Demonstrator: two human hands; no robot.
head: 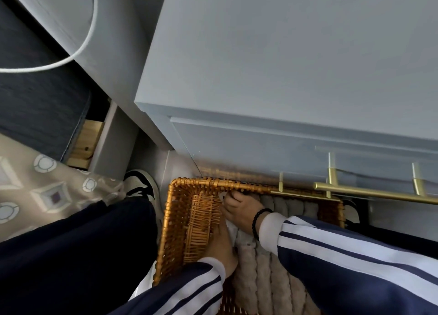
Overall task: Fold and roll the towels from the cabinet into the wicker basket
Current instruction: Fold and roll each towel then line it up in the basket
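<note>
Hands work together inside the wicker basket (182,222), near its far-left corner. The right hand (241,210) reaches in from the right, fingers curled and pinching a white towel (233,230) close to the far rim, apparently to tuck its end down so the roll does not spring loose. The left hand (220,250) comes in from below, nearer the person, lying along the same white towel with fingers fairly straight and pressed between it and the left wall; this looks like a push to seat the roll, though whether the fingers curl round it I cannot tell.

Just right of both hands, beige rolled towels (263,279) lie side by side in a packed row, and grey ones (291,205) sit beyond the right wrist, against the far wall. Rolls are laid parallel so that each props up its neighbour. Only the strip along the left wall remains bare.

Beyond the right hand, the cabinet (284,77) stands with its brass handles (369,191) overhanging the basket's far rim. Left of the left hand are a dark trouser leg (71,255) and a shoe (142,184) on the floor.
</note>
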